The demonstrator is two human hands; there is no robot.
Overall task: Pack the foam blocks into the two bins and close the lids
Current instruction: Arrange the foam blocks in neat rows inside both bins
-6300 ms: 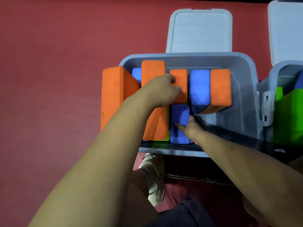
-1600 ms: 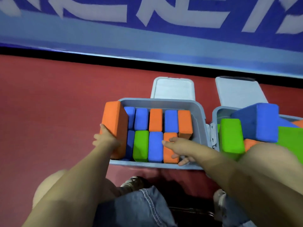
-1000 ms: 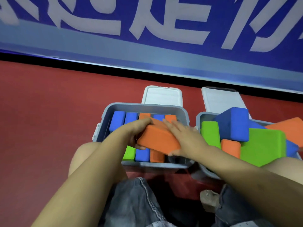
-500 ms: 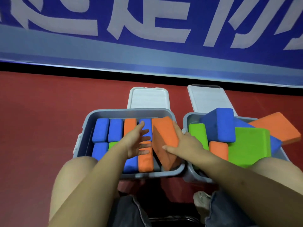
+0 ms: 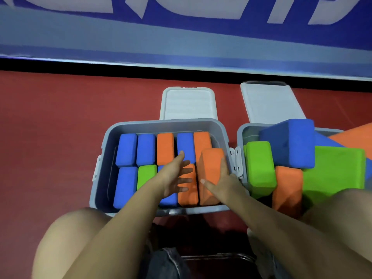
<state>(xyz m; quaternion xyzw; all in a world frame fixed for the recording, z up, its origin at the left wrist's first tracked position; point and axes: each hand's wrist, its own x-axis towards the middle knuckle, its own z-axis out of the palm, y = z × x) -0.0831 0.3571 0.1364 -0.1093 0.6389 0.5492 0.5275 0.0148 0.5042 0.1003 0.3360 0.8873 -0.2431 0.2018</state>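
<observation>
The left grey bin (image 5: 112, 135) holds blue, orange and green foam blocks standing in two rows. A large orange block (image 5: 211, 168) stands tilted at the bin's right side. My right hand (image 5: 223, 184) presses on this block with straight fingers. My left hand (image 5: 175, 178) lies flat with spread fingers on the front-row blocks beside it. The right grey bin (image 5: 240, 133) is piled above its rim with a green block (image 5: 260, 166), a big blue block (image 5: 289, 141), a large green block (image 5: 334, 170) and orange blocks. Both lids, the left lid (image 5: 188, 103) and the right lid (image 5: 269, 101), stand open behind the bins.
The bins sit on a red floor (image 5: 60, 127). A blue banner with white letters (image 5: 181, 27) runs along the far side. My bare knees (image 5: 66, 234) and denim shorts fill the near foreground. White latches (image 5: 235, 162) sit between the two bins.
The large orange block went from the left side of the bin, across its top, into the right side. My left hand let go of it and now lies flat on the front blocks.
</observation>
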